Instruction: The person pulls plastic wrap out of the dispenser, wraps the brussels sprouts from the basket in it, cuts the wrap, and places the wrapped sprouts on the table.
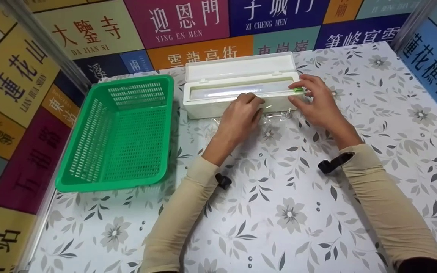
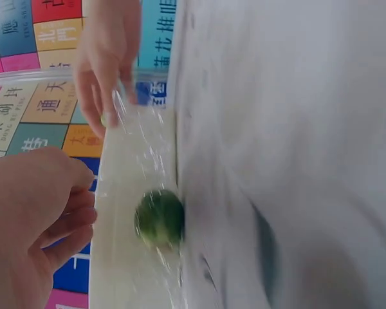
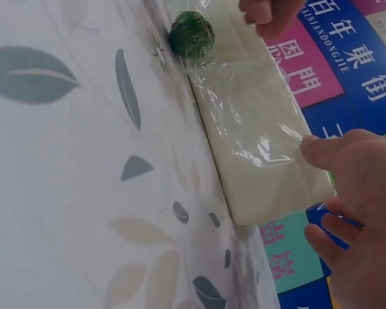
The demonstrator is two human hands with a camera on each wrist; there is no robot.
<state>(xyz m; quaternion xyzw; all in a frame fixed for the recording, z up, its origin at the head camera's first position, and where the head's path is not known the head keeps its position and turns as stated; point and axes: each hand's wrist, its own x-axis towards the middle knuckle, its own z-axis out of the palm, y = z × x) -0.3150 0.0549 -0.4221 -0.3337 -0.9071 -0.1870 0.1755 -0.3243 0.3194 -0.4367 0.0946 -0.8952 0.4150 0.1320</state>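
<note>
A long white cling film dispenser [image 1: 207,110] stands with its lid [image 1: 241,64] raised and a film roll [image 1: 226,91] inside. Clear cling film [image 3: 270,151] drapes down its front. Under that film, against the front wall, is a round dark green thing [image 2: 159,219], perhaps a small fruit; in the head view it is hidden. My left hand [image 1: 241,113] has bent fingers at the front rim, holding nothing that I can see. My right hand [image 1: 315,100] has thumb and forefinger around the small green slide cutter [image 1: 298,90] at the right end.
A green plastic basket [image 1: 167,132] with perforated walls stands on the left, close to the dispenser. The floral tablecloth [image 1: 264,227] spreads in front of both. Printed panels [image 1: 188,19] rise behind the table and along its sides.
</note>
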